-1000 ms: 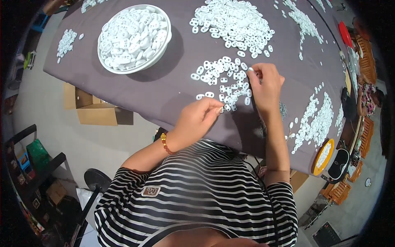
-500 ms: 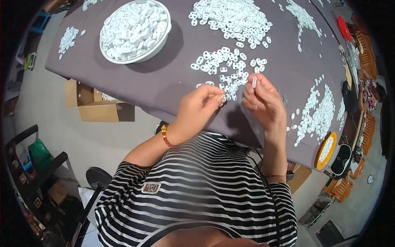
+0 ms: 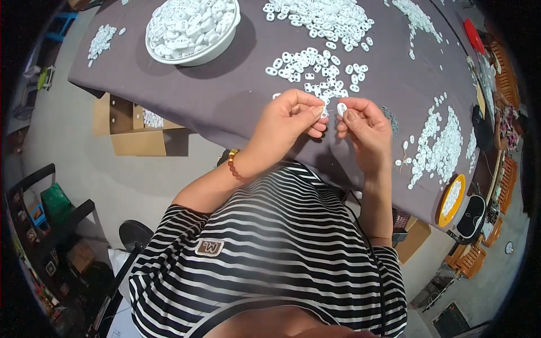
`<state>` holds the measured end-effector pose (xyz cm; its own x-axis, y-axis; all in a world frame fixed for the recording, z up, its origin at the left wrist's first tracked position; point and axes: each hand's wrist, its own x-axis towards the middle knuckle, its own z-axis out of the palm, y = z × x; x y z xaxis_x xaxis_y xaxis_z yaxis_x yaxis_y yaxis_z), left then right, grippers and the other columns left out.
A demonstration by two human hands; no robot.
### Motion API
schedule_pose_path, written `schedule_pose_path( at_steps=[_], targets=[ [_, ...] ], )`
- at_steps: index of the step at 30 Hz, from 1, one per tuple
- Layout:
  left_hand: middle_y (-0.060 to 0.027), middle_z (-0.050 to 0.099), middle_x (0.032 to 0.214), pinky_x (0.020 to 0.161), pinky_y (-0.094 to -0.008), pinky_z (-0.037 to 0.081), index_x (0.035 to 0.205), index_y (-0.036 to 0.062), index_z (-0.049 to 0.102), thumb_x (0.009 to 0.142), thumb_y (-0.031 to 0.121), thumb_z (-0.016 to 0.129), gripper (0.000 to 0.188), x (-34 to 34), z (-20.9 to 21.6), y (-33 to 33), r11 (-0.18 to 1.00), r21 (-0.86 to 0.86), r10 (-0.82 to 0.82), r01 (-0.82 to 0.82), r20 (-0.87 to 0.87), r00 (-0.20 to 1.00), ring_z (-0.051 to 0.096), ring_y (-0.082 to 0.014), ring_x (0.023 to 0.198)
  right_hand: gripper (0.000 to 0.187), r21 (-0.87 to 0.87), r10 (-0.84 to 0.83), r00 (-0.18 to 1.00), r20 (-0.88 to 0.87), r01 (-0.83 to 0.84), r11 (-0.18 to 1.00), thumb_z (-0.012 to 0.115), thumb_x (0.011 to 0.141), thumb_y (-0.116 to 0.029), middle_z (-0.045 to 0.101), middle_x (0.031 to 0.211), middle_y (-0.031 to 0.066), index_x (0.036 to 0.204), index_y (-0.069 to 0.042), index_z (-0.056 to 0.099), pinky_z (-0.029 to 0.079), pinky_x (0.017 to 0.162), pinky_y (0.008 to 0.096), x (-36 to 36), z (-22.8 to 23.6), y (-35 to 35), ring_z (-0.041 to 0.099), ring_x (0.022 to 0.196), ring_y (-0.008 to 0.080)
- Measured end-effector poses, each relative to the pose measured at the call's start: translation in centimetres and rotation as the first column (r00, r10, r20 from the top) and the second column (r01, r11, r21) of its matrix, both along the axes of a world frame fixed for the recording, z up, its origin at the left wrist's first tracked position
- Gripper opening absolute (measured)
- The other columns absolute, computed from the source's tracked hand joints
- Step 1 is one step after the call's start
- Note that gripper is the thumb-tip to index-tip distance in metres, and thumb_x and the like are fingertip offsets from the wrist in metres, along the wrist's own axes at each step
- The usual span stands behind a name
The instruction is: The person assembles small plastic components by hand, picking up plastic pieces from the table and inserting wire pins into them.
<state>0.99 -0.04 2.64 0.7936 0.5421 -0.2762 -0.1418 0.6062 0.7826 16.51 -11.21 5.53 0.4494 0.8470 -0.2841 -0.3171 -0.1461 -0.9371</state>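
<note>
Near the frame's centre, the left hand [image 3: 288, 119] pinches a small white piece [image 3: 324, 113], the right hand [image 3: 369, 130] a white oval [image 3: 341, 109]; they are apart, and loose pieces [image 3: 304, 63] lie on the counter [image 3: 236, 101] above.

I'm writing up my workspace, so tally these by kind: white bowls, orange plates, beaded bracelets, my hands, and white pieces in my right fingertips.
White bowl: 1
Orange plate: 1
Beaded bracelet: 1
Hands, left hand and right hand: 2
White piece in the right fingertips: 1
Total: 6
</note>
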Motion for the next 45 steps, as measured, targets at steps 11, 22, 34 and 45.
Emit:
schedule_pose_path(
  at_steps=[11, 22, 34, 45],
  targets=[
    [-0.0108, 0.066, 0.093, 0.071, -0.025, 0.056, 0.109, -0.0038, 0.056, 0.097, 0.007, 0.057, 0.016, 0.2, -0.2, -1.1, 0.995, 0.076, 0.062, -0.064, 0.029, 0.998, 0.065, -0.0121, 0.08, 0.022, -0.008, -0.14, 0.942, 0.305, 0.149, 0.989, 0.062, 0.094, -0.009, 0.065, 0.092, 0.0029, 0.112, 0.004, 0.065, 0.047, 0.067, 0.0212, -2.0, 0.1, -0.2, 0.056, 0.075, 0.0073],
    [-0.0085, 0.066, 0.097, 0.075, -0.0252, 0.055, 0.108, -0.0017, 0.058, 0.097, 0.009, 0.059, 0.015, 0.3, -0.4, -1.4, 0.983, 0.169, 0.074, -0.076, 0.021, 0.997, 0.064, -0.0114, 0.087, 0.021, -0.03, -0.148, 0.95, 0.275, 0.162, 0.986, 0.063, 0.094, -0.009, 0.064, 0.09, 0.0027, 0.11, 0.004, 0.065, 0.046, 0.066, 0.0204, -2.5, -0.3, -0.2, 0.056, 0.074, 0.007],
    [-0.0074, 0.067, 0.096, 0.075, -0.0248, 0.054, 0.107, -0.0026, 0.059, 0.096, 0.006, 0.058, 0.014, 0.4, -0.4, -1.5, 0.949, 0.31, 0.095, -0.06, -0.1, 0.99, 0.063, -0.01, 0.084, 0.021, -0.009, -0.18, 0.958, 0.221, 0.187, 0.982, 0.064, 0.093, -0.009, 0.066, 0.092, 0.0042, 0.109, 0.004, 0.065, 0.046, 0.064, 0.0207, -2.6, -0.7, 0.0, 0.056, 0.072, 0.0069],
    [-0.0076, 0.067, 0.097, 0.075, -0.0243, 0.055, 0.107, -0.0034, 0.059, 0.096, 0.006, 0.057, 0.014, 0.5, -0.1, -1.7, 0.965, 0.25, 0.108, -0.083, -0.088, 0.99, 0.064, -0.0103, 0.086, 0.019, 0.001, -0.155, 0.928, 0.34, 0.164, 0.986, 0.063, 0.093, -0.006, 0.064, 0.085, 0.0021, 0.108, 0.004, 0.067, 0.045, 0.061, 0.0188, -3.0, -1.0, 0.2, 0.054, 0.068, 0.0057]
  ],
)
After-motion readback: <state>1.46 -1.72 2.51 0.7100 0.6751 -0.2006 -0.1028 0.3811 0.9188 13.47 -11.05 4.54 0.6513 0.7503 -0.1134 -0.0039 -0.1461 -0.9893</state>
